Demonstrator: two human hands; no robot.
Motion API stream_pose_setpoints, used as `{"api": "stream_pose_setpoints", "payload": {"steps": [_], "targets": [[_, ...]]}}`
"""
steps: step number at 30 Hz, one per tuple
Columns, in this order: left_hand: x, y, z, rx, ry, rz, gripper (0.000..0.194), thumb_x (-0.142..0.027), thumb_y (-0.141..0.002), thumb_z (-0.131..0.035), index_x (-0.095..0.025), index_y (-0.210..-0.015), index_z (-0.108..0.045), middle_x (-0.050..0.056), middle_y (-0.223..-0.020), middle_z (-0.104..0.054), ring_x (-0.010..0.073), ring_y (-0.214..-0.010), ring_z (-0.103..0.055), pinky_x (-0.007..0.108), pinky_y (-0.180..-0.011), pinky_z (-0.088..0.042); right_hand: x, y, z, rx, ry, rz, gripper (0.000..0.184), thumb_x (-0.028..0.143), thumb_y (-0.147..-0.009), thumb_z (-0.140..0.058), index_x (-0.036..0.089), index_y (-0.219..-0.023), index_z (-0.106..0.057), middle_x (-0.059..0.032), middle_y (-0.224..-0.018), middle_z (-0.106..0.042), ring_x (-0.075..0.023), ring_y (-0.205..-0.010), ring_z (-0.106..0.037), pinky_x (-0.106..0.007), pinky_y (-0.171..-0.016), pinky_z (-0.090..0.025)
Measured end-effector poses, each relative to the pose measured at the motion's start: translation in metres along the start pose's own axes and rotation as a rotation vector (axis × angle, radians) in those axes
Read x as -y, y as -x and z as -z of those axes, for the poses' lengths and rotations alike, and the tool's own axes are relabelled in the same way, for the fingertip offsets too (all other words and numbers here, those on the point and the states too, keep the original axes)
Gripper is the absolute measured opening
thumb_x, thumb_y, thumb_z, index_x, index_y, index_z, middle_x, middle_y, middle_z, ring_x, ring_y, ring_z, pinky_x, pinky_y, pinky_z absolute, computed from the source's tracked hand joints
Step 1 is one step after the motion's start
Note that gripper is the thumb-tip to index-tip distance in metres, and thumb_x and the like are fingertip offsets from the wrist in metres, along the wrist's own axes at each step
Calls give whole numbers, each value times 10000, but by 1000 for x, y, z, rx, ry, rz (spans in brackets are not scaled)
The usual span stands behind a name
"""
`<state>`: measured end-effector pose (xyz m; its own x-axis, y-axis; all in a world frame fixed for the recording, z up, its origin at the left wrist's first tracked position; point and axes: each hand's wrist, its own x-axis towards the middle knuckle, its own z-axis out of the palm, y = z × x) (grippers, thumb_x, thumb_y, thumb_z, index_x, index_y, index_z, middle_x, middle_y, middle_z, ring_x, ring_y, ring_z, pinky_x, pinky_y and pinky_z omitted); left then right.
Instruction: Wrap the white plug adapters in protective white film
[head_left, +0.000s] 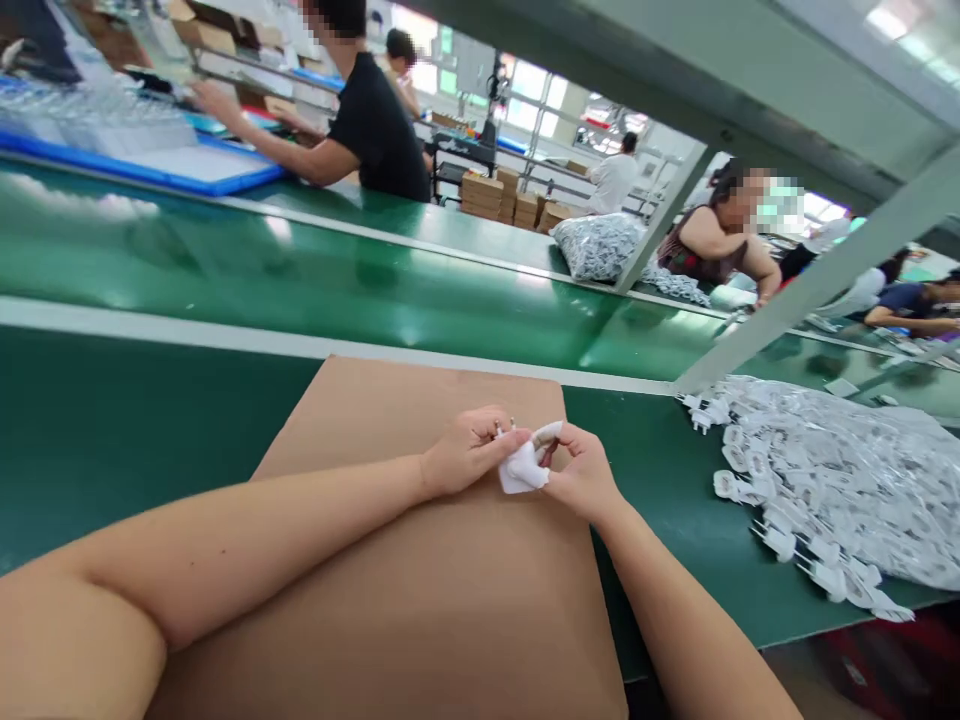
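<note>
A white plug adapter [519, 472] with metal pins is held up over a brown cardboard sheet [450, 600]. My left hand [469, 450] is closed on it from the left, thumb across its top and the pins showing by the fingers. From the right, my right hand [585, 470] pinches a curved white part [547, 433] that sticks out of the adapter; whether this is a cable or a hinged piece I cannot tell. Its fingertips are partly hidden behind the white parts.
A heap of white plug adapters [780, 540] and a clear plastic bag [885, 470] of them lie at right on the green table. Slanted metal posts [817, 270] rise nearby. Beyond a green conveyor [337, 270], a person in black [386, 130] works near a blue-rimmed tray [225, 185].
</note>
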<state>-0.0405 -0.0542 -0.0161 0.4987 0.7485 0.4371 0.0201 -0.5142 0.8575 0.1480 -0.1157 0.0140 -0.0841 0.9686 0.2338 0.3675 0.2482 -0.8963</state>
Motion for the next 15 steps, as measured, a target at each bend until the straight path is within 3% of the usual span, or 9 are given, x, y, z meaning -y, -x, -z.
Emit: {"api": "stream_pose_setpoints", "payload": {"steps": [5,10,15], "targets": [[1,4,2,60,67,90,595,-668,-1019,-423,-185,-703,-567,35,-735,-592,167,-714,-542,296,-705,-489,-8,0,-5,-53,-54,-19,403,473,-619,-954,195,-790,-717,-9,-724,-707,-144,-634,-614,-274,-611,-546],[8,5,6,171,153,212,505,-669,-945,-596,-188,-1086,-657,82,-1016,-669,216,-905,-587,330,-873,-517,-26,-9,-5,-127,-114,-67,475,492,-607,-959,196,-905,-738,-2,-808,-721,-131,-678,-615,-254,-646,-536],[5,5,1,199,1,330,655,-775,-881,-603,-183,-1150,-683,60,-917,-649,232,-890,-589,331,-880,-523,-46,-18,-4,-107,-35,-133,337,341,-678,-935,202,-941,-776,11,-840,-737,-131,-725,-649,-221,-672,-506]]}}
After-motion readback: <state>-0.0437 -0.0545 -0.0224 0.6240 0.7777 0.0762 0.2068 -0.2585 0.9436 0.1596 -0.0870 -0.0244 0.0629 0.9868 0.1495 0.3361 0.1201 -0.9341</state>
